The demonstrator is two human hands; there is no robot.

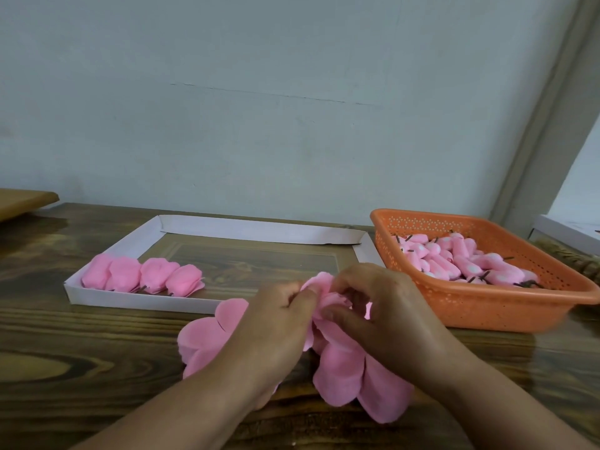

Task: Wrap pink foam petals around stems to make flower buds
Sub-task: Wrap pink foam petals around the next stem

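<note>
At the far left, the corner of a light brown board (22,199) pokes in at the edge of the dark wooden table (81,352). Next comes a flat white cardboard tray (130,300) lying on the table. Four finished pink flower buds (143,276) sit in a row at the tray's left end, side by side and touching, with little dark stems sticking out at the bottom.

In front of the tray, near the middle of the table, lies a pile of loose pink foam petals (204,339). Some spread out to the left of the hands, and more lie under and to the right of the wrists.

The left hand (276,326) is above the pile. Its fingers are curled, and the thumb and fingers pinch the left side of a pink bud (324,298) being made. The right hand (383,316) is just beside it, fingers bent too, pinching the same bud from the right. The bud sits between the two hands, a little above the table. I cannot see its stem, because the petals and fingers hide it.

To the right stands an orange plastic basket (487,306) with small holes in its sides. It is full of small pink foam pieces on dark stems (467,261), all heaped together. Behind everything is a pale blue-grey wall (292,108).
</note>
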